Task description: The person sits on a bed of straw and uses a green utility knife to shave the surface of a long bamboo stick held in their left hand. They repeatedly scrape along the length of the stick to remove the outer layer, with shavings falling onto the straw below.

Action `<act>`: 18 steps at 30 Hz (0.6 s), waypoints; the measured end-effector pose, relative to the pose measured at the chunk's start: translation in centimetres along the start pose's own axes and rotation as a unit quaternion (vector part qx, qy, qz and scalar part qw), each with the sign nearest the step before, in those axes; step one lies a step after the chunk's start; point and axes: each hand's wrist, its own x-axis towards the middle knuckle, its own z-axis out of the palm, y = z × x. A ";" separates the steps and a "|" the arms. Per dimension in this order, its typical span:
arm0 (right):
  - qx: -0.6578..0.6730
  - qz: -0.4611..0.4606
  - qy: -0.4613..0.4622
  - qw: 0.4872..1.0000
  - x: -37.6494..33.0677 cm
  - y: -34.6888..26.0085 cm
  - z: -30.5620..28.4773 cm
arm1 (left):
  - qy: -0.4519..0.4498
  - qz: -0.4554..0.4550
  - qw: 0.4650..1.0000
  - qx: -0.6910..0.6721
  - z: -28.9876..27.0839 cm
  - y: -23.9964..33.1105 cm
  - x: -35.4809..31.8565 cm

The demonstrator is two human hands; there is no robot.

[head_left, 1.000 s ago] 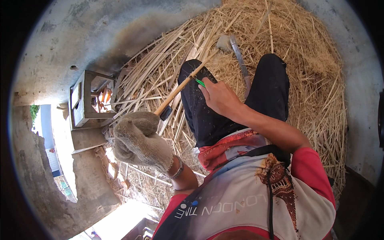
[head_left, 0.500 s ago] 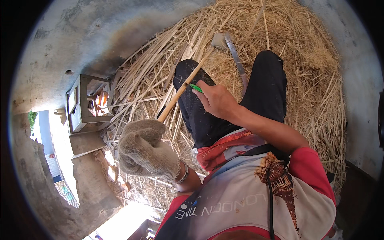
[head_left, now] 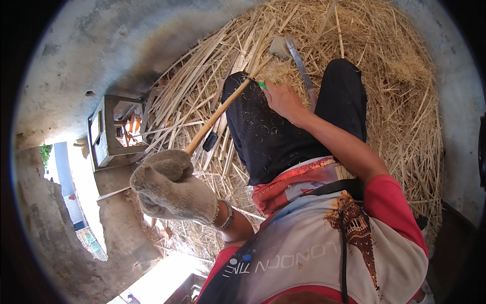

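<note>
My left hand (head_left: 174, 190), in a thick knitted glove, is closed round the near end of a long tan stick (head_left: 217, 115). The stick slants up and away across my knee, with its far end near a grey stone (head_left: 279, 46). In the fingers of my bare right hand (head_left: 288, 103) is a small green-handled tool (head_left: 261, 85), probably a knife. Its tip lies against the stick or very close to it, over my knee; the blade itself is too small to make out. Fine shavings dot my dark trousers (head_left: 271, 134).
A long curved blade with a handle (head_left: 299, 62) lies beside the stone, between my knees. Straw and split strips (head_left: 400, 91) cover the floor. Below the stick sits a small black object (head_left: 210, 142). A wooden frame (head_left: 116, 131) stands at the left wall.
My right hand has slid up and away along the stick with the green-handled tool. My left hand has shifted left and slightly nearer, uncovering the black object.
</note>
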 end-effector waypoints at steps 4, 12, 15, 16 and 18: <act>0.104 -0.070 -0.009 0.992 -0.7 -4.1 -1.6 | -0.002 -0.044 0.999 0.008 -0.9 -0.2 -0.1; 0.051 0.023 -0.046 0.997 0.2 -1.2 -0.3 | -0.018 -0.047 0.998 -0.029 -0.9 -0.6 0.3; 0.104 -0.061 -0.058 0.991 0.1 -3.5 -0.9 | -0.004 -0.083 0.996 -0.008 -1.2 0.0 0.5; 0.115 -0.097 -0.060 0.987 0.0 -3.7 -1.0 | -0.003 -0.099 0.995 -0.002 -1.3 0.2 0.6; -0.065 0.106 -0.149 0.981 1.5 3.5 1.1 | 0.011 -0.058 0.997 0.040 -1.0 0.2 0.1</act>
